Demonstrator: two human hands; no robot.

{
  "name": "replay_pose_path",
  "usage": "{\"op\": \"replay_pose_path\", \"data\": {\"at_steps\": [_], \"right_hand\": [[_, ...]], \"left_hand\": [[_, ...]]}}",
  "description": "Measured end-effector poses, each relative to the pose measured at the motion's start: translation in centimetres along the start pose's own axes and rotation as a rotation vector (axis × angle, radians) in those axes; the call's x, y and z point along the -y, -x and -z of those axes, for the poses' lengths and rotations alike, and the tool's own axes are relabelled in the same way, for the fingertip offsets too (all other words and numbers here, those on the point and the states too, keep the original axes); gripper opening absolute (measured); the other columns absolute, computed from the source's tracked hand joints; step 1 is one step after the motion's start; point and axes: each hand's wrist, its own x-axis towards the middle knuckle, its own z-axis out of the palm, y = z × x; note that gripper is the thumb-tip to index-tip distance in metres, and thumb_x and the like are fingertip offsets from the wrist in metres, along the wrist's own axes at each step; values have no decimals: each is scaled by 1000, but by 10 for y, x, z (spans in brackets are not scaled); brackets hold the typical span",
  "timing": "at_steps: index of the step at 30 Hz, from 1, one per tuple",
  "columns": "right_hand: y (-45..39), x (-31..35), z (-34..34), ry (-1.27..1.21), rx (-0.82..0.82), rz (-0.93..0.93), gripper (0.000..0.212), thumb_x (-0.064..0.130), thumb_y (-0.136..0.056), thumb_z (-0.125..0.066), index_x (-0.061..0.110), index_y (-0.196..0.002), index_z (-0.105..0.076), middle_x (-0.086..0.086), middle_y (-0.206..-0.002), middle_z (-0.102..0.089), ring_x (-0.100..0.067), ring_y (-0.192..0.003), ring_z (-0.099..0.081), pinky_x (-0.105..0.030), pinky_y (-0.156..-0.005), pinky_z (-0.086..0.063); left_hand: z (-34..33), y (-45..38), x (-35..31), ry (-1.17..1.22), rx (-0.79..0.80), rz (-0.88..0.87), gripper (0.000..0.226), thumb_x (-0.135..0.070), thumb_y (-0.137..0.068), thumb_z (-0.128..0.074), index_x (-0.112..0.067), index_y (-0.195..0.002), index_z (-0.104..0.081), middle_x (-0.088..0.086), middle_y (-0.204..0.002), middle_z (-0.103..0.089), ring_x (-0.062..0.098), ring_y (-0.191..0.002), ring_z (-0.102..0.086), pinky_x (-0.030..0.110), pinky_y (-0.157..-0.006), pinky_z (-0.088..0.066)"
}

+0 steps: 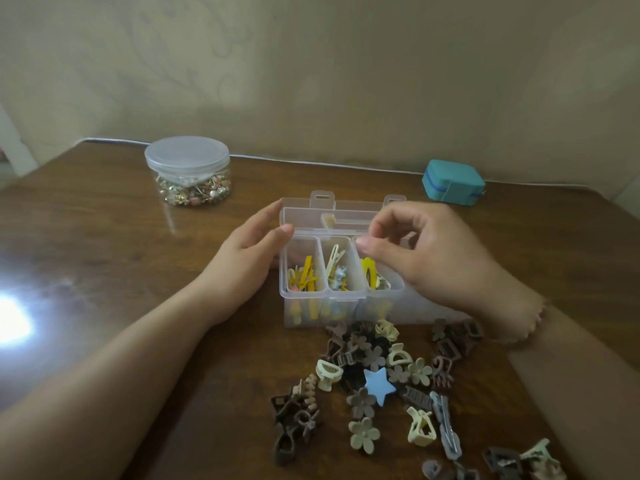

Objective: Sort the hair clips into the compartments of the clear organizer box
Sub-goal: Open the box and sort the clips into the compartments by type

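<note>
Partly done, by the look of it. Clear organizer box (341, 271) standing mid-table on the brown wooden table (114, 244), lid tipped back toward the wall, 3 front compartments visible. Left compartment (302, 271): yellow clips plus a pale one. Middle compartment (341, 268): a cream clip leaning upright over small blue and yellow pieces. Right compartment (375, 275): yellow clips and something pale, half hidden by the right hand. More yellow and blue showing through the front wall lower down, maybe a second tier; hard to tell.

Plenty left. A loose pile of hair clips (388, 379) just in front of the box, spreading toward the near right edge: brown, beige and cream claw clips, flower shapes, a blue star clip (379, 384), a grey-blue snap clip (446, 424). Mostly muted colours remaining, with bright yellows already boxed, so sorting probably by colour.

Left hand (249, 258) against the box's left wall, fingers fairly straight, thumb tip on the near corner rim, steadying, not gripping. Right hand (422, 251) over the right compartment, thumb and forefinger drawn together as if pinching; nothing clearly visible between them, so cannot tell if anything held.

Behind: a lidded round jar of small trinkets (188, 171) far left, a teal case (453, 181) far right.
</note>
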Motion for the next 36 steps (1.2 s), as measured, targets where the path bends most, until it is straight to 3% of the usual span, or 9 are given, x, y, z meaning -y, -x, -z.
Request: {"op": "replay_pose_path", "data": {"at_steps": [5, 11, 15, 18, 21, 26, 29, 32, 36], "right_hand": [[25, -9, 28, 40, -180, 102, 10, 26, -82, -72, 24, -76, -64, 9, -75, -64, -4, -65, -56, -13, -55, -43], [85, -33, 48, 263, 372, 331, 19, 28, -78, -72, 40, -94, -71, 23, -101, -55, -11, -104, -55, -21, -82, -47], [101, -42, 41, 374, 507, 325, 21, 42, -81, -70, 52, -100, -67, 31, -116, -38, -7, -121, -40, -21, -89, -44], [102, -51, 38, 402, 492, 347, 17, 47, -80, -69, 52, -97, -66, 30, -118, -35, -6, -122, -35, -22, -89, -42], [101, -52, 38, 349, 458, 310, 13, 47, -82, -65, 50, -95, -66, 32, -120, -38, -7, -126, -33, -21, -91, -39], [74, -33, 37, 73, 210, 262, 20, 37, -88, -56, 39, -104, -68, 15, -99, -66, -11, -96, -61, -20, -77, -50], [46, -9, 29, 51, 27, 290, 17, 39, -89, -57, 38, -103, -66, 10, -85, -68, -11, -70, -62, -18, -54, -47], [15, 16, 8, -16, -101, 268, 5, 25, -88, -66, 20, -90, -65, 4, -71, -67, -1, -59, -58, -7, -51, -38], [-11, 24, -22, 229, 54, 286, 19, 44, -91, -58, 26, -90, -64, 11, -76, -65, -4, -72, -60, -31, -65, -53]], "left_hand": [[-1, -2, 2, -16, -17, 10, 49, -26, -103, -49, -28, -151, -40, -30, -117, -57, -25, -94, -56, -2, -77, -43], [-2, 0, -1, -32, -19, 23, 49, -30, -104, -47, -31, -152, -38, -31, -119, -49, -28, -88, -48, -3, -71, -39], [-3, 1, -2, -30, -8, 37, 49, -29, -104, -47, -30, -152, -38, -34, -112, -51, -32, -80, -51, -3, -67, -41], [-2, 2, -4, -28, -1, 34, 48, -29, -104, -47, -31, -151, -38, -28, -120, -56, -26, -85, -59, 10, -81, -43], [0, 1, -3, -23, 1, 29, 51, -31, -103, -48, -31, -153, -36, -16, -138, -55, -2, -119, -57, 31, -107, -42], [1, 1, -2, -20, -13, 22, 52, -29, -103, -49, -28, -153, -37, -14, -140, -56, 2, -124, -55, 30, -111, -41], [0, 1, -2, 11, -9, 16, 47, -25, -103, -49, -28, -150, -40, -29, -115, -59, -20, -97, -61, 3, -81, -47], [-1, 1, -1, 35, 4, 15, 45, -21, -104, -48, -30, -147, -40, -29, -110, -60, -22, -88, -62, 1, -70, -47], [1, -1, 2, 44, 11, 12, 49, -23, -103, -49, -28, -151, -39, -21, -118, -64, -12, -96, -66, 8, -73, -52]]}}
